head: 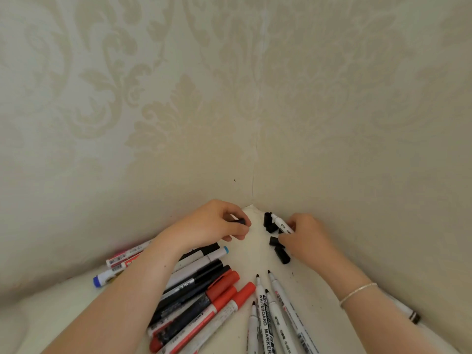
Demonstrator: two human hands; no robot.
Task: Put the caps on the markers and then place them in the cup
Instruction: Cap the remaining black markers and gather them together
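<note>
My left hand pinches a small dark cap near the wall corner. My right hand grips a white uncapped marker whose tip points up and left. Loose black caps lie between and under the hands, one more cap by my right palm. Several uncapped white markers lie at the lower middle. A pile of capped red and black markers lies under my left forearm. No cup is in view.
The white table surface runs into a corner of two patterned wallpaper walls. More markers with red labels and a blue cap lie at the left. Another marker lies beside my right forearm near the wall.
</note>
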